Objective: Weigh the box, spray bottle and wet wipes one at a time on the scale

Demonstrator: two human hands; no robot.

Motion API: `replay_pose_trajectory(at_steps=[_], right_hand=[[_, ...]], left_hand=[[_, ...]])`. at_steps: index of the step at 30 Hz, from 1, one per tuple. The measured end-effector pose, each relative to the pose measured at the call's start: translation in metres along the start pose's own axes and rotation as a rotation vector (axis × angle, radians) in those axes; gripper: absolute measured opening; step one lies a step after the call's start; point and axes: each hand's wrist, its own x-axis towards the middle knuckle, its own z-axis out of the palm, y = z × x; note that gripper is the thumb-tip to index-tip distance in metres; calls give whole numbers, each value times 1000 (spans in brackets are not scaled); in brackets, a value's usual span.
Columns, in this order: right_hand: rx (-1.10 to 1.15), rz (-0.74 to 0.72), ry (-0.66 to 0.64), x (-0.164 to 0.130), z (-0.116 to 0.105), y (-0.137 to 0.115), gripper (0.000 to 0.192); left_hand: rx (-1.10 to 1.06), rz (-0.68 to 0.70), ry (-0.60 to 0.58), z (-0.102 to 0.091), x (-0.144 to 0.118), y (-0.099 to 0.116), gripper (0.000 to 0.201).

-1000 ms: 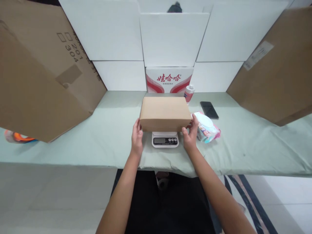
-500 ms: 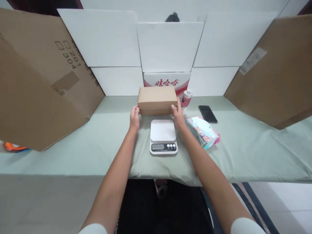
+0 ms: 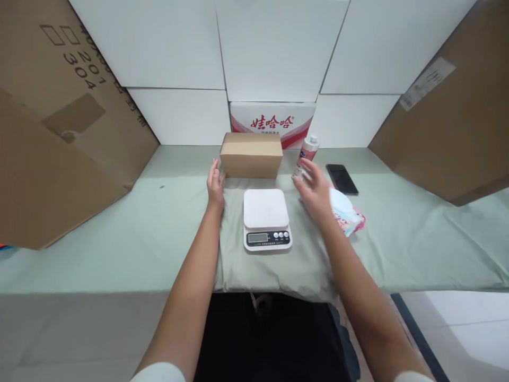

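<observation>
A brown cardboard box (image 3: 251, 155) rests on the cloth behind the white kitchen scale (image 3: 266, 209). At the box's left end is my left hand (image 3: 215, 183), fingers stretched out and holding nothing; whether it touches the box I cannot tell. My right hand (image 3: 316, 193) is off the box, slightly blurred, with thumb and fingers apart. It is in front of a white and pink bottle (image 3: 309, 148), whose lower part it partly hides. A pack of wipes (image 3: 345, 212) lies to the right, partly covered by my right hand and forearm.
A black phone (image 3: 342, 179) lies right of the bottle. White panels (image 3: 274, 48) and a printed white carton (image 3: 274, 119) stand at the back. Large cardboard sheets flank the table, one left (image 3: 59, 159) and one right (image 3: 457, 132). Green cloth (image 3: 175, 228) covers the table.
My right hand has let go of the box and moved right, toward the bottle. The box now rests on the cloth; my left hand stays at its left end. The view has tilted down.
</observation>
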Motion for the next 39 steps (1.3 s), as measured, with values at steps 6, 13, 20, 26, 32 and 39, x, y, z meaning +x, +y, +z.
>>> replay_pose_trajectory(at_steps=[6, 13, 20, 26, 32, 39], right_hand=[[-1048, 380, -121, -31, -76, -23, 103], [-1072, 546, -354, -8, -77, -24, 90], [-800, 328, -465, 16, -65, -52, 84], [-789, -114, -832, 26, -7, -97, 92], [-904, -241, -1015, 18, 34, -101, 95], [-741, -341, -755, -4, 9, -63, 93]], left_hand=[[20, 43, 60, 4, 0, 2, 81], [-6, 13, 57, 8, -1, 4, 81], [-34, -36, 58, 8, 1, 3, 72], [-88, -51, 73, 6, 3, 3, 62], [-104, -46, 80, 6, 5, -2, 55], [-91, -32, 88, 7, 6, -5, 57]])
